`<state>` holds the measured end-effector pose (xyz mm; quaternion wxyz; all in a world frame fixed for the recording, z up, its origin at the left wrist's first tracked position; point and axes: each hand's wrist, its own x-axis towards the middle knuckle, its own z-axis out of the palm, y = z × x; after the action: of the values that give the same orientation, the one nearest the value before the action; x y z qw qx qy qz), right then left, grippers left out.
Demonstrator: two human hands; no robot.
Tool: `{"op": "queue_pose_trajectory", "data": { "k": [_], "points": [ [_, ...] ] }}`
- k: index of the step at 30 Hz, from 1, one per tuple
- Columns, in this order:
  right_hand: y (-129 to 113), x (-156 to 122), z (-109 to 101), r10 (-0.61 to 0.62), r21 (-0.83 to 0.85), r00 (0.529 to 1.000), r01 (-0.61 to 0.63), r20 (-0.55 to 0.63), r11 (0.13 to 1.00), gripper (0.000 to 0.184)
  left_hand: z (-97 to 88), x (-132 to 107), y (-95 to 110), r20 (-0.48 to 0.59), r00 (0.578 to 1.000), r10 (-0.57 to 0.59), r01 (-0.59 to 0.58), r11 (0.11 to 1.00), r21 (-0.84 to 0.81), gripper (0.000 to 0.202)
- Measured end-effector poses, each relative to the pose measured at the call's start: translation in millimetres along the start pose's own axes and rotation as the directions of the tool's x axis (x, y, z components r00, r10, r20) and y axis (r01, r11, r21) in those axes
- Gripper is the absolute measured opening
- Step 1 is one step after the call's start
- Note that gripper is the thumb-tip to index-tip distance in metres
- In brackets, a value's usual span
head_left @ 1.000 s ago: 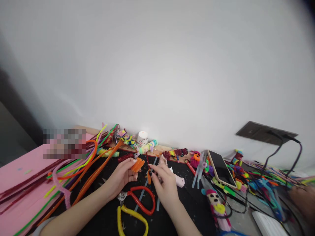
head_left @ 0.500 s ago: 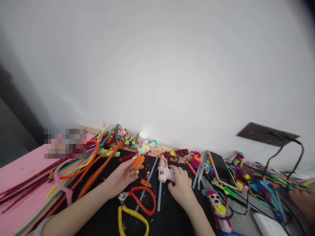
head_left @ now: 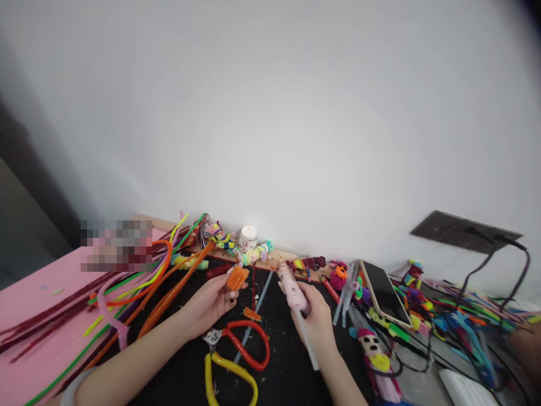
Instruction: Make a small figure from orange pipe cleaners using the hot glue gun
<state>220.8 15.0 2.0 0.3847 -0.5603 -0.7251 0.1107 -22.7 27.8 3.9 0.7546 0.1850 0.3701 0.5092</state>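
Note:
Between its fingertips my left hand (head_left: 213, 301) pinches a small bundle of orange pipe cleaner pieces (head_left: 238, 278), held above the black mat (head_left: 169, 361). My right hand (head_left: 315, 313) is wrapped round a pale pink glue gun (head_left: 291, 290), its nozzle pointing away from me. A clear glue stick (head_left: 307, 341) sticks out of the gun's back end. Below my left hand lies a loose orange piece (head_left: 252, 314). Nearer to me rest scissors with one red handle (head_left: 266, 344) and one yellow handle (head_left: 234, 365). Another glue stick (head_left: 265, 287) lies on the mat between my hands.
Long pipe cleaners (head_left: 105, 293) spread over the pink surface (head_left: 25, 304) on the left. Along the wall stand a white tub (head_left: 248, 238) and small pipe cleaner figures. At right are a phone (head_left: 385, 293), black cables, a doll figure (head_left: 374, 355) and another person's hand (head_left: 526, 344).
My right hand has lifted the glue gun from the mat and turned it, so the glue stick at its back now shows. My left hand still holds the orange bundle.

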Motion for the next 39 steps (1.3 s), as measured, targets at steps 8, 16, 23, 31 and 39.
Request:
{"op": "queue_pose_trajectory", "data": {
  "k": [8,16,23,31,39],
  "points": [
    [-16.6,-3.3,2.6,-0.036,0.32,0.99,-0.008,0.133,0.947,0.006,3.2,-2.5,0.1,-0.039,0.999,-0.014,0.018,0.995,0.098,0.021],
    [-19.1,-8.0,5.5,0.027,0.345,0.995,-0.061,0.101,0.937,0.006,1.2,-3.5,-1.1,0.068,0.997,-0.033,0.026,0.995,0.101,0.014],
    [-2.1,-15.1,12.4,0.09,0.31,0.995,-0.101,0.05,0.945,0.009,4.6,-5.4,-1.4,0.021,0.999,-0.026,0.024,0.997,0.067,0.006],
    [-14.7,-9.5,5.4,0.088,0.283,0.996,-0.091,0.022,0.955,0.009,4.6,-5.3,-1.2,0.062,0.998,-0.02,0.018,0.999,0.037,0.006],
    [-16.4,-8.0,4.6,0.076,0.284,0.997,-0.076,0.011,0.956,0.008,-1.1,-4.3,-4.8,0.162,0.987,0.006,-0.021,0.995,0.093,0.019]
  ]
}}
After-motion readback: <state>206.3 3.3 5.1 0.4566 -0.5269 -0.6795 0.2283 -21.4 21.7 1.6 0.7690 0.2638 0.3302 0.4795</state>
